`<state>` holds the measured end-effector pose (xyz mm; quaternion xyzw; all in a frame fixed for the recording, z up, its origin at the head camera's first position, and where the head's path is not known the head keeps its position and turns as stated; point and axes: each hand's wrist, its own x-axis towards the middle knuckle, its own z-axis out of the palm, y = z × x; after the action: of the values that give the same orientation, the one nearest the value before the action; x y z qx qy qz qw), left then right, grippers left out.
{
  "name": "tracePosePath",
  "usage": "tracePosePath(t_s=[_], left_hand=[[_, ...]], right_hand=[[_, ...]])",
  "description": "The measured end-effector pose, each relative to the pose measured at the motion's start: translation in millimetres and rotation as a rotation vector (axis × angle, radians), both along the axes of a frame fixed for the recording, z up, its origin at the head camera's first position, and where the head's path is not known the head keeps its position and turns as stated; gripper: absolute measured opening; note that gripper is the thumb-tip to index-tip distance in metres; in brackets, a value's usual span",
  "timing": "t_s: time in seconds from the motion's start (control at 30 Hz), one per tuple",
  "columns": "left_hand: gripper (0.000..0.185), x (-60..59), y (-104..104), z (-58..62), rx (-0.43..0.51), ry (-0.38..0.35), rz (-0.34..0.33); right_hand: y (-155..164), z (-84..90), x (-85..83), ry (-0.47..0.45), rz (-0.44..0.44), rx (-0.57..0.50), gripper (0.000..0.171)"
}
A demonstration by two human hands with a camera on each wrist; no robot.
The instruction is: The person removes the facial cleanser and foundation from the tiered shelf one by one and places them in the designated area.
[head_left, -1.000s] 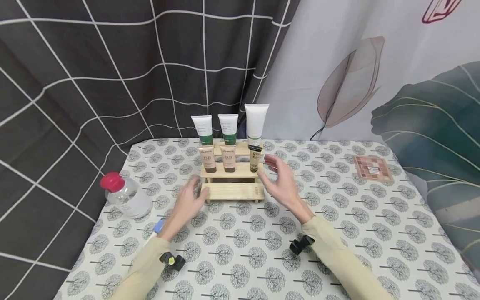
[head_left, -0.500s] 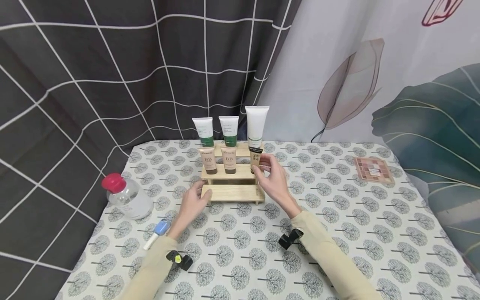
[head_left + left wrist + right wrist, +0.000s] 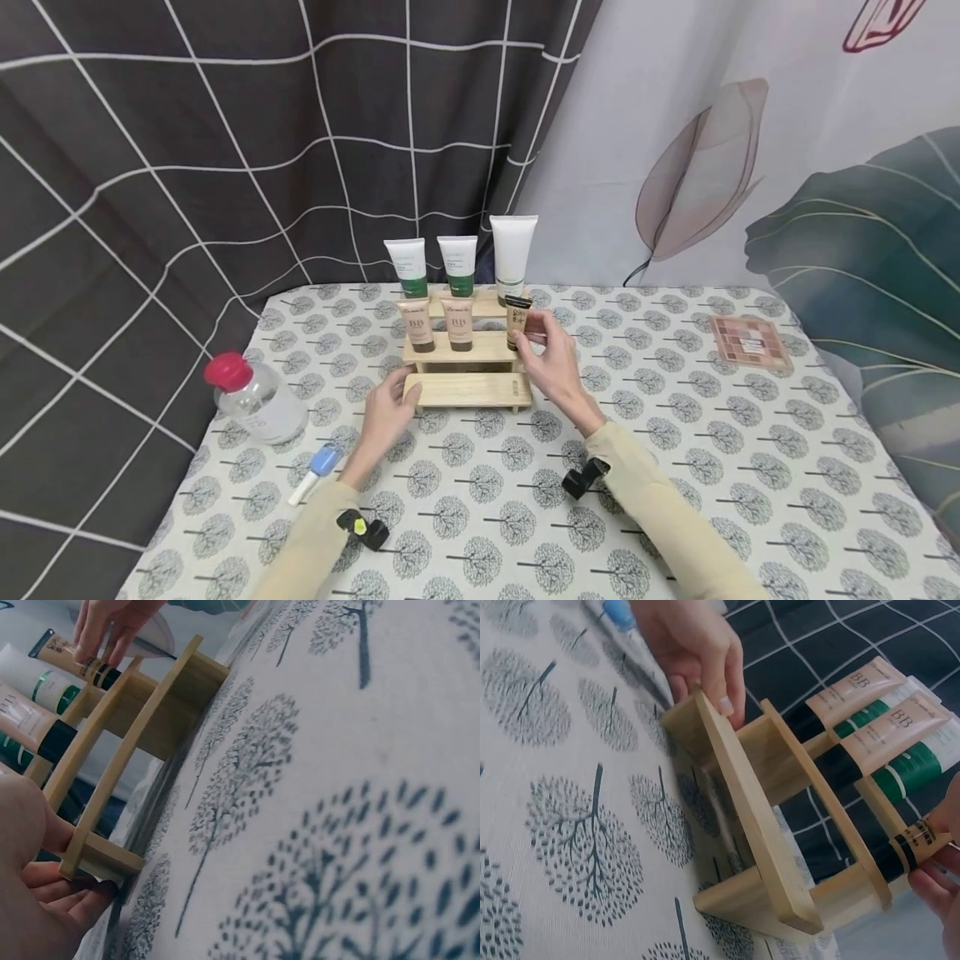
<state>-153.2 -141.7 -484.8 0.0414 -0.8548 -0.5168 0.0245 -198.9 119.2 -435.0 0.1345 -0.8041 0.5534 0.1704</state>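
Pinches the gold tube (image 3: 517, 323) between thumb and fingers of the right grip (image 3: 553, 354), cap end down. Location: right end of the middle tier (image 3: 489, 343) of the wooden stand (image 3: 465, 380), immediately left of the right grip. Seating of the tube on the tier: cannot tell.

Grasps the left end of the lowest tier with the left grip (image 3: 386, 412), thumb and fingers around the board.

Changes within the last second: closure of the right grip from open beside the gold tube to a pinch; slight rightward shift of the gold tube; arrival of the left grip on the stand end. Probable meaning: stand braced, tube ready for fine adjustment.

Left of the right grip, same tier: two BB tubes (image 3: 417, 323), upright. Outboard of the left grip, on the bench (image 3: 480, 492): red-topped bottle (image 3: 270, 412).
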Motion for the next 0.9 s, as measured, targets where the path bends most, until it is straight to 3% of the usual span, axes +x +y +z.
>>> tracePosePath(t_s=[0.27, 0.47, 0.9], left_hand=[[0.049, 4.2, 4, -3.7, 0.029, 0.008, 0.039], [0.05, 3.7, 5, -6.6, 0.028, 0.05, 0.085], [0.052, 6.1, 7, -8.4, 0.051, 0.102, 0.117]], right_hand=[[14, 1.4, 2.7, 0.026, -0.029, 0.002, 0.035], [28, 1.9, 4.8, -0.032, -0.027, -0.01, 0.035], [54, -12.3, 14.6, -0.172, -0.082, 0.07, 0.031]])
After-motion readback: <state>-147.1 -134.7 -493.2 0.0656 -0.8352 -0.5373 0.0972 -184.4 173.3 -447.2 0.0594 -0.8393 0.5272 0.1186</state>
